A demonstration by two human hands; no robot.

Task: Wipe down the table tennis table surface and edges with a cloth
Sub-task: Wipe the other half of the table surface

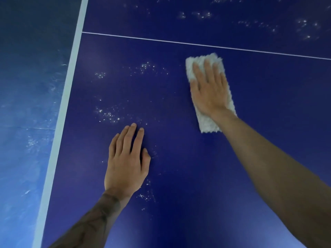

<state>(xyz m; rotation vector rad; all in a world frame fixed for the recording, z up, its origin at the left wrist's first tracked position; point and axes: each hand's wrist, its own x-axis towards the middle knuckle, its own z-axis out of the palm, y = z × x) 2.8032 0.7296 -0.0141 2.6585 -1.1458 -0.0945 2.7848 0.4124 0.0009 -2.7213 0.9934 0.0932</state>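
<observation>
On the dark blue tabletop [179, 158], below the thin white line [197, 44], folded white cloth [207, 122] pressed under the right hand [208, 90], fingers [207, 68] straight; left hand [126, 163] flat nearby, fingers straight, among white specks [107, 114] near the edge stripe [62, 108].

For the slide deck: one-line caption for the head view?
Right hand presses white cloth on the speckled blue table; left hand rests flat nearby.

The single head-worn camera looks steeply down and forward from close above the dark blue table [179, 158], its white left edge stripe [59, 122] and blue floor [23, 104] filling the frame's left.
</observation>
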